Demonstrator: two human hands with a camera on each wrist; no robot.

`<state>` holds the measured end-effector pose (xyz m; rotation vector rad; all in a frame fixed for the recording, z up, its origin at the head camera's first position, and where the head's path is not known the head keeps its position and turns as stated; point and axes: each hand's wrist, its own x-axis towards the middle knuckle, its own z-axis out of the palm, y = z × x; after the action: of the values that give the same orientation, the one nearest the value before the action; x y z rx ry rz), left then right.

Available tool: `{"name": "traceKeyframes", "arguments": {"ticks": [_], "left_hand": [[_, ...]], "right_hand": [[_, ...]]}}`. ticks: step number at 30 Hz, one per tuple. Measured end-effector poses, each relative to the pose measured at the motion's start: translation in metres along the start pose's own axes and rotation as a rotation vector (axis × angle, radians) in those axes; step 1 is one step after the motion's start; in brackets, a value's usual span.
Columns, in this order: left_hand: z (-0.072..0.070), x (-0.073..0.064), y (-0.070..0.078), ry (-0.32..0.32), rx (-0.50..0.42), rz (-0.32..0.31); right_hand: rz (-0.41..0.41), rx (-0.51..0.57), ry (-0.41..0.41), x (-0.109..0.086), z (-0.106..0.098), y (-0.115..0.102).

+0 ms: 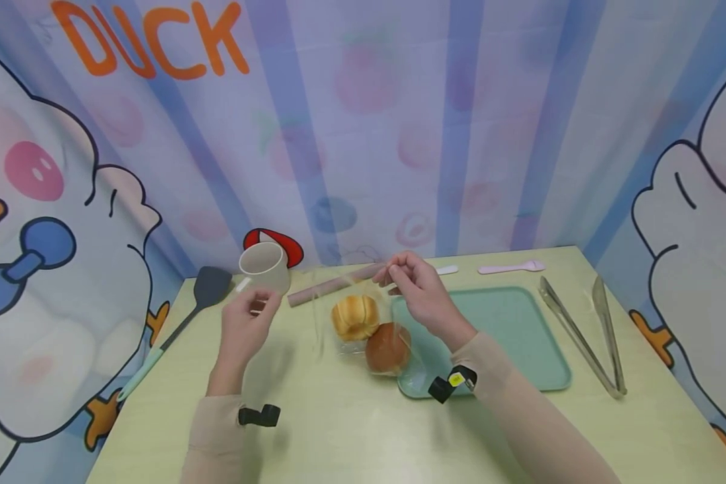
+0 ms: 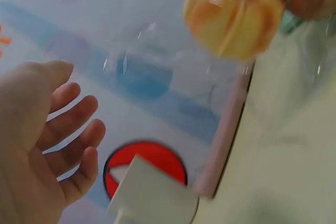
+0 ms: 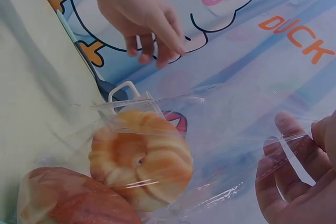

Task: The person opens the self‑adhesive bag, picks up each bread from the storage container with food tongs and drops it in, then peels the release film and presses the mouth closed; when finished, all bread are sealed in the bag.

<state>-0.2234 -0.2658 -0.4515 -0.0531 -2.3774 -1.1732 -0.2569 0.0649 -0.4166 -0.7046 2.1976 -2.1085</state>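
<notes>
A clear plastic bag (image 3: 220, 199) hangs above the table, holding a golden ridged bread roll (image 1: 355, 317) and a round brown bun (image 1: 388, 349). With thumb and fingers, my right hand (image 1: 420, 296) pinches the film at the bag's upper right edge. My left hand (image 1: 249, 324) is to the left of the bag, apart from it, its fingers loosely bent with nothing between them, as the left wrist view also shows. Behind that hand stands a white mug (image 1: 266, 267). Part of a green tray (image 1: 502, 329) lies behind the bag and right forearm.
At left lies a dark-headed spatula (image 1: 212, 288) with a mint handle. A pinkish rod (image 1: 333, 287) rests at the back beside the mug. Metal tongs (image 1: 577, 343) lie right of the tray; a pink plastic fork (image 1: 514, 267) and a white utensil (image 1: 448, 270) lie behind it.
</notes>
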Motion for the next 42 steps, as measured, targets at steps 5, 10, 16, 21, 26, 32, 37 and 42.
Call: {"name": "traceKeyframes", "arguments": {"ticks": [5, 10, 16, 21, 26, 32, 37, 42], "left_hand": [[0.027, 0.011, 0.022, -0.039, -0.018, 0.062], [0.042, 0.019, 0.032, 0.007, -0.011, 0.049], [0.047, 0.024, 0.034, 0.025, -0.040, -0.017], [0.044, 0.023, 0.031, 0.057, -0.098, -0.064], [0.035, 0.020, 0.027, 0.142, -0.129, -0.094], [0.021, 0.017, 0.022, 0.220, -0.109, -0.089], [0.009, 0.015, 0.012, 0.281, -0.082, -0.091], [0.001, 0.011, 0.007, 0.321, -0.052, -0.088]], "right_hand": [[-0.002, 0.003, -0.013, -0.001, 0.002, -0.001], [-0.011, -0.002, -0.021, -0.001, 0.003, -0.001], [-0.014, -0.010, -0.029, 0.001, 0.005, 0.001], [-0.009, -0.001, -0.018, 0.002, 0.006, 0.003], [0.011, 0.038, 0.015, 0.002, 0.005, 0.001], [0.022, 0.057, 0.017, 0.002, 0.004, -0.001], [0.022, 0.067, 0.003, 0.003, 0.004, -0.003], [0.020, 0.074, -0.026, 0.001, 0.006, -0.003]]}}
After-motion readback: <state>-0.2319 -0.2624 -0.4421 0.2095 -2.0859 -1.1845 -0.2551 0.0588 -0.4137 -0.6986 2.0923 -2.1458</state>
